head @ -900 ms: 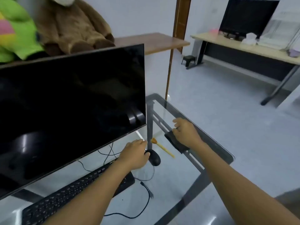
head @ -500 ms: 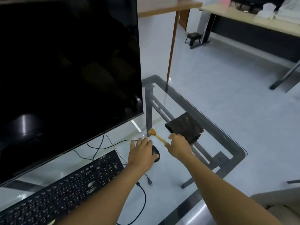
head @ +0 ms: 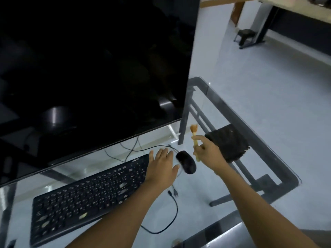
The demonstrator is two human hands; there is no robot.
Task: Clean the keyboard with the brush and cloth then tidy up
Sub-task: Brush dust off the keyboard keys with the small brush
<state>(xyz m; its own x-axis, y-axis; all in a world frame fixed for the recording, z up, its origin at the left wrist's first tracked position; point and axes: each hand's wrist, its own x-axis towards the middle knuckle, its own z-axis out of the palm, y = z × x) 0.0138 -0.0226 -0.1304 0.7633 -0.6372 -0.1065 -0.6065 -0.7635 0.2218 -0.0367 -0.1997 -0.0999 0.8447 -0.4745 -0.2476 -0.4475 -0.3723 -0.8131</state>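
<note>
In the head view, the only one we have, we look down on a glass worktop (head: 265,151). Our right hand (head: 208,153) is closed around the handle of the brush (head: 195,138), which stands nearly upright with its tuft above the fingers, lifted clear of the glass. Our left hand (head: 162,167) lies flat with the fingers spread and holds nothing; its palm rests over the right end of the keyboard (head: 86,199), as if to steady it. The mouse (head: 186,161) sits between our two hands, just beside the left fingertips and close under the brush handle. The cloth (head: 227,142) lies folded on the worktop just beyond our right hand, partly hidden by it, and nothing touches it. The keyboard stretches away from our left hand toward the near left corner, and pale flecks show on several keys, though blur keeps us from saying what they are. The monitor (head: 89,68) stands dark beyond our left hand, with cables (head: 172,217) trailing on the glass between our forearms.

We judge the task to be at its start: the brush is in hand but is not yet over the keys. Brushing, wiping with the cloth and tidying all seem left to do.
</note>
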